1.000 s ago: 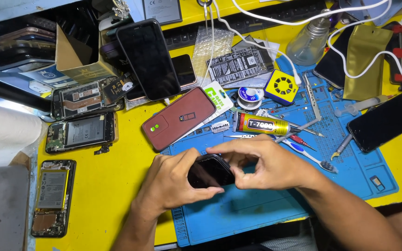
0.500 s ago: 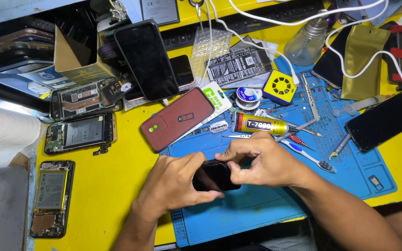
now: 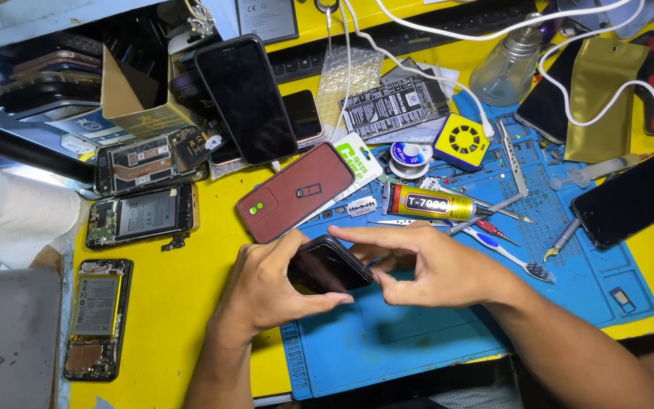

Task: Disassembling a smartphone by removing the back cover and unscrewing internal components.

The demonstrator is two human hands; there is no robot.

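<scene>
Head view shows a small black phone (image 3: 328,266) held just above the blue work mat (image 3: 387,341), near the mat's upper left part, at the centre of the frame. Its glossy dark face is tilted up toward the camera, its corners are rounded, and a thin dark rim runs along the upper edge. The left hand (image 3: 270,291) cups it from 8 o'clock, thumb under the lower edge and fingers closed around the far side, so it grips the phone firmly. The right hand (image 3: 433,269) closes on the phone from 3 o'clock, its forefinger stretched over the top edge and its thumb pressed against the right end. At 12 o'clock from the phone lies a maroon back cover (image 3: 297,191), slanted, partly on the mat and partly on the yellow table (image 3: 168,303). At 2 o'clock a glue tube (image 3: 429,203) with a yellow and black label lies on the mat, with a toothbrush (image 3: 505,256) just beyond the right hand's knuckles. At 9 o'clock, well apart, an opened phone (image 3: 141,216) lies with its insides showing, and another opened phone (image 3: 98,318) lies at 8 o'clock. A paper roll (image 3: 17,212) sits at the far left edge.
</scene>
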